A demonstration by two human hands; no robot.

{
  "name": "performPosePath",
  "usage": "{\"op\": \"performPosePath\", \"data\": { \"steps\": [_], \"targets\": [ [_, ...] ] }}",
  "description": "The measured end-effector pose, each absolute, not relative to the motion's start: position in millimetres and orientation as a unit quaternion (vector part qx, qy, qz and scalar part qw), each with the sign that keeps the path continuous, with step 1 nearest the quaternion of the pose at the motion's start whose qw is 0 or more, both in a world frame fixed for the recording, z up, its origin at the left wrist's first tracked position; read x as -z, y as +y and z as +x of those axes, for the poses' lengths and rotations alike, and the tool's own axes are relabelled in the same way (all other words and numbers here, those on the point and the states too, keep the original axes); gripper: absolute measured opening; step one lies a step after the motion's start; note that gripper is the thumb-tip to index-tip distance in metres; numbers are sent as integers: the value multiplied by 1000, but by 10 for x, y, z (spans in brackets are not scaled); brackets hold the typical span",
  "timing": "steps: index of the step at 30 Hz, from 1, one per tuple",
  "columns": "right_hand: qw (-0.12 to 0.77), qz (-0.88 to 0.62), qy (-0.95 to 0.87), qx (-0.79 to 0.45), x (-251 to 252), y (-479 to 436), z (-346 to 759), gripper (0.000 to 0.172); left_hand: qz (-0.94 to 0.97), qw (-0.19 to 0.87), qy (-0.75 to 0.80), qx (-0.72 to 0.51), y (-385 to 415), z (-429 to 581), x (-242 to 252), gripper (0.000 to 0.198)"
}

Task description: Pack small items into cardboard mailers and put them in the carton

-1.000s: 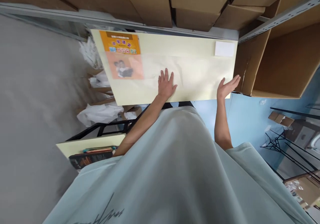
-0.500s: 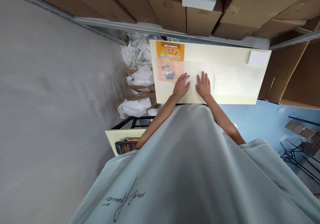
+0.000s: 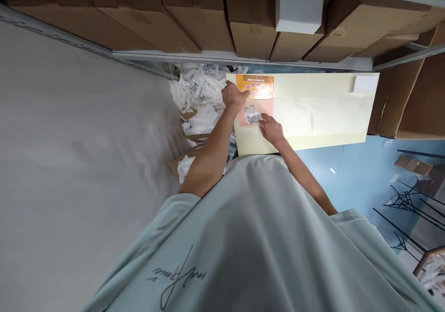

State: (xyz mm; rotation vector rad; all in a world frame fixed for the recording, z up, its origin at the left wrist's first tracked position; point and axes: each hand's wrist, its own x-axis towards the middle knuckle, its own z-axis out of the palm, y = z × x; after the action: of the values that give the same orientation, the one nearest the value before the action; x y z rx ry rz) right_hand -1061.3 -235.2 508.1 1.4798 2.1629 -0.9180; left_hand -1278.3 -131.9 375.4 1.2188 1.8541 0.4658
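Note:
An orange booklet [image 3: 256, 87] lies at the left end of a pale yellow table [image 3: 330, 136], half under a thin translucent sheet [image 3: 313, 112]. My left hand [image 3: 232, 95] rests at the booklet's far left corner, fingers curled over its edge. My right hand [image 3: 271, 129] lies on the sheet beside the booklet's near right corner, fingers bent and pressing down. Whether either hand pinches the booklet or the sheet is unclear.
A small white pad [image 3: 364, 84] sits at the table's far right corner. Cardboard boxes [image 3: 250, 29] fill a shelf behind, with a white box [image 3: 299, 8] on top. Crumpled white wrapping [image 3: 198, 94] is piled left of the table. Black metal frames [image 3: 403, 205] lie on the blue floor.
Both hands have slid left across the sheet to the booklet. The left hand went to its far corner, the right hand to its near corner. The view has shifted leftward.

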Motion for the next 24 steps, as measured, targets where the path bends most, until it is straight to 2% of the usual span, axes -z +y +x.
{"op": "performPosePath", "data": {
  "steps": [2,4,6,8,12,15,18,20,22,24],
  "targets": [
    [183,528,765,319,-5084,-2355,-10628,42,420,469,770,-108,-1151,-12737,-3777,92],
    [188,530,765,315,-5095,-2352,-10631,43,398,486,775,-72,-1057,-12681,-3870,76],
    [188,534,762,316,-5104,-2369,-10625,45,435,471,761,-98,-1038,-12626,-4013,50],
    [179,535,760,322,-5094,-2430,-10614,48,478,442,743,-155,-1066,-12581,-4205,33],
    [164,523,764,341,-4969,-2669,-10576,57,534,407,696,-255,-1138,-12564,-4781,23],
    [134,522,757,368,-4808,-2826,-10534,57,567,349,683,-301,-1215,-12650,-5305,21],
    [34,554,730,399,-4740,-2843,-10480,58,582,280,673,-362,-1413,-12827,-5753,28],
    [-77,586,698,404,-4816,-2758,-10435,72,575,258,654,-418,-1615,-12970,-5954,30],
    [-189,596,663,412,-4973,-2609,-10381,88,543,274,625,-489,-1837,-13091,-6038,40],
    [-262,577,635,442,-5132,-2430,-10315,97,495,328,596,-541,-2044,-13150,-5967,55]
  ]
}}
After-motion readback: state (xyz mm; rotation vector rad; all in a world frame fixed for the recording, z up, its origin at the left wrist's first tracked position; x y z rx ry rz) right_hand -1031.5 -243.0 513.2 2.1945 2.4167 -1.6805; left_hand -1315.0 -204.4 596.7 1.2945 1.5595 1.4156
